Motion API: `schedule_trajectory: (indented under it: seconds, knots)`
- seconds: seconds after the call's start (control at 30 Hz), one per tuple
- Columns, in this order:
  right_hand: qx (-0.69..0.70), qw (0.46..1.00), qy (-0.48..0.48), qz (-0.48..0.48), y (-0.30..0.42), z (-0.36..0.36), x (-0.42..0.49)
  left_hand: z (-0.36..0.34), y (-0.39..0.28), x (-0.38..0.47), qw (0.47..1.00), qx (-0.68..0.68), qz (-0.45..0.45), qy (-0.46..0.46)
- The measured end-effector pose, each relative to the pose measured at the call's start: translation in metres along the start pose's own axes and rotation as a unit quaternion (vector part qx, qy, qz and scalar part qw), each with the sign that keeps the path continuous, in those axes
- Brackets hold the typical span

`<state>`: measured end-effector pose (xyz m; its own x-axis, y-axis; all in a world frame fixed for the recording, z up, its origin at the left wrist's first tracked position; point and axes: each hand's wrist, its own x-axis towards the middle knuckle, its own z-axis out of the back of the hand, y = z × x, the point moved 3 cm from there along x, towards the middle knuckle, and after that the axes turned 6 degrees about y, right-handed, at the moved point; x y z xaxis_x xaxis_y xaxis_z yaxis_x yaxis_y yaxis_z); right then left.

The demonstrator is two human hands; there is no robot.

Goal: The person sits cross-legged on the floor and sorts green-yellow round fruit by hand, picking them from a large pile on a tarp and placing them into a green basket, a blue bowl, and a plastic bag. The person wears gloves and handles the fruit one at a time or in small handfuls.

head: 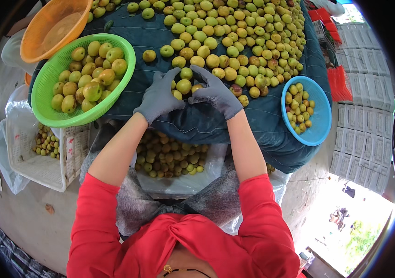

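Note:
My left hand (162,94) and my right hand (216,91), both in grey gloves, curve around a few yellow-green fruits (184,86) at the near edge of a cloth-covered table (197,120). Their fingers are apart, and whether either grips a fruit cannot be told. Beyond them spreads a large heap of green, yellow and reddish fruit (246,31). To the left of my left hand, a green plastic basket (129,74) holds larger fruits. On the right, a blue plastic basket (319,121) holds some smaller ones.
An orange plastic basket (51,31) stands at the upper left. Below the table edge, fruit (173,156) lies on clear plastic sheeting between my legs. A white crate (34,170) with fruit is on the floor at the left. White crates (364,139) are stacked at the right.

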<state>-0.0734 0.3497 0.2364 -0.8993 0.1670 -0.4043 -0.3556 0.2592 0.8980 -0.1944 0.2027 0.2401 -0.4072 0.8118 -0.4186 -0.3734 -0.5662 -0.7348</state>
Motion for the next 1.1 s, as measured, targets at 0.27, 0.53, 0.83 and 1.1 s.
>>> schedule_trajectory:
  seconds: [0.27, 0.53, 0.83, 1.1]
  knots:
    - [0.231, 0.971, 0.004, 0.059, -0.024, -0.025, -0.017, -0.019, 0.009, -0.013, 0.974, -0.180, -0.139, 0.014]
    - [0.299, 0.950, -0.082, 0.028, -0.155, -0.104, -0.133, -0.125, 0.046, -0.131, 0.980, -0.118, -0.083, 0.137]
    - [0.348, 0.864, -0.339, -0.133, -0.421, -0.105, -0.102, -0.204, 0.192, -0.068, 0.925, 0.058, 0.112, 0.358]
    - [0.256, 0.949, -0.185, -0.010, -0.169, -0.073, -0.155, -0.063, 0.039, -0.075, 0.925, -0.002, -0.105, 0.364]
